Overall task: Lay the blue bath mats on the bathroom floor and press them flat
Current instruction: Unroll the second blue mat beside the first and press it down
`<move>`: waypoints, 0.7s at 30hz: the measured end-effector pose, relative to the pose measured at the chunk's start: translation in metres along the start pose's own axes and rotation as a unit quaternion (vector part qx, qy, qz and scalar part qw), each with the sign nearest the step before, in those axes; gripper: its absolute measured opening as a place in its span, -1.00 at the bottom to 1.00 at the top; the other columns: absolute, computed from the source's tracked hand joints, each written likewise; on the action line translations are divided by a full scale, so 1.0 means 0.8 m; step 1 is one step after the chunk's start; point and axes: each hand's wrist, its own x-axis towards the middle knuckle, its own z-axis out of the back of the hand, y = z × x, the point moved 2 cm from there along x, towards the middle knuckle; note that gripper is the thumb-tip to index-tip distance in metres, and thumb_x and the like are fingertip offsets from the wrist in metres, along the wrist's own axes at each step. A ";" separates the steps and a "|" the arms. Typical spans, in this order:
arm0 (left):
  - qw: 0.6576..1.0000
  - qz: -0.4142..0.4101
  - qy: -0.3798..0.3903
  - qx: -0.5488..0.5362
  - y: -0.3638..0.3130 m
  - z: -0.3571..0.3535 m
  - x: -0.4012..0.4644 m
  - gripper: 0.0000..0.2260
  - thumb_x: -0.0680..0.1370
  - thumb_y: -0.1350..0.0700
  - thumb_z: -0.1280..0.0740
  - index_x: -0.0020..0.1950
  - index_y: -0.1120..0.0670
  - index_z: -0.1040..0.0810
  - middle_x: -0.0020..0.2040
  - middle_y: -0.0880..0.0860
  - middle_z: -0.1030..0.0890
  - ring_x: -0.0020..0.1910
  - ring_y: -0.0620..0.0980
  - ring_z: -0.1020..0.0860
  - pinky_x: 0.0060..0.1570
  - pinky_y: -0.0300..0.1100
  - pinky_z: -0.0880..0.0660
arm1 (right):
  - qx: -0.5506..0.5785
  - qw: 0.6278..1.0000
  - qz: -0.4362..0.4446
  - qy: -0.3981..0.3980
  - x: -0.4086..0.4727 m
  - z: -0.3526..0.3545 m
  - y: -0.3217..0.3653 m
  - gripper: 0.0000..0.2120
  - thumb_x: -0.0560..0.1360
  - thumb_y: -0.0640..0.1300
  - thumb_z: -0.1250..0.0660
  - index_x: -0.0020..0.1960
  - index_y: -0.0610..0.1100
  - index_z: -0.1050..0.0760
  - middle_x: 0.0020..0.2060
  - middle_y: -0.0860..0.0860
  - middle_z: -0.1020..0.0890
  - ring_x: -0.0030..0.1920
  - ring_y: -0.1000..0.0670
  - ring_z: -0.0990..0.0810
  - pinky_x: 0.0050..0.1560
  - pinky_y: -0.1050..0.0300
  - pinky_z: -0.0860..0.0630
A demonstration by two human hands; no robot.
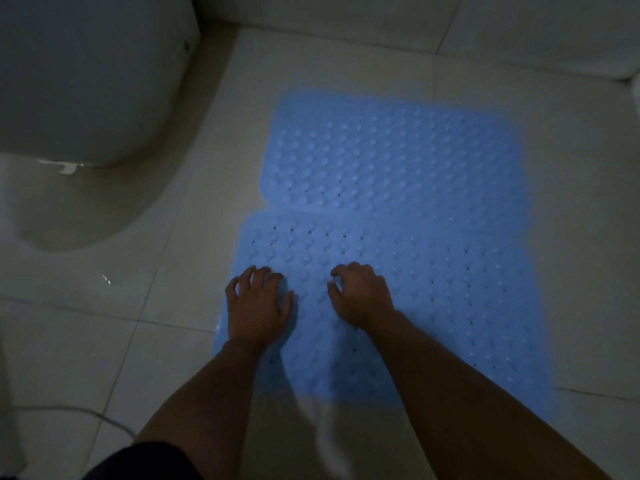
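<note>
Pressing down on the near blue mat [433, 299], side by side and holding nothing: left hand [258, 306] with fingers spread and bent at the tips, right hand [360, 294] with fingers curled under onto the bumps, apparently to seat the underside against the tiled floor [162, 306]. Lying just beyond, far blue mat [398, 161], its near edge overlapping the first at the seam, seemingly to avoid leaving bare tile between. Standing to the left, apart from both mats, toilet base [86, 116]; rising behind, tiled wall [381, 19].
</note>
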 end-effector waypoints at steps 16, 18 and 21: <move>0.994 -0.082 0.064 -0.015 -0.084 0.062 0.095 -0.50 0.66 -0.23 -0.16 0.51 -0.01 -0.43 0.58 0.08 -0.36 0.65 0.16 -0.12 0.53 0.13 -0.14 | -0.021 0.997 -0.068 0.004 0.037 0.081 -0.034 -0.55 0.61 0.25 -0.14 0.39 0.05 -0.44 0.36 -0.08 -0.48 0.38 -0.17 -0.44 0.33 -0.18 -0.38; 0.993 -0.089 0.082 -0.002 -0.091 0.064 0.101 -0.49 0.66 -0.25 -0.13 0.54 -0.03 -0.40 0.60 0.06 -0.33 0.66 0.15 -0.09 0.54 0.12 -0.12 | -0.020 0.997 -0.073 0.008 0.041 0.088 -0.037 -0.54 0.61 0.25 -0.14 0.40 0.04 -0.43 0.36 -0.08 -0.48 0.38 -0.17 -0.44 0.33 -0.19 -0.39; 0.989 -0.095 0.115 0.015 -0.101 0.076 0.104 -0.48 0.66 -0.26 -0.10 0.55 -0.06 -0.36 0.61 0.04 -0.31 0.66 0.14 -0.06 0.56 0.13 -0.11 | -0.012 0.996 -0.082 0.015 0.034 0.102 -0.038 -0.55 0.61 0.25 -0.16 0.38 0.04 -0.44 0.34 -0.08 -0.49 0.36 -0.16 -0.45 0.32 -0.18 -0.39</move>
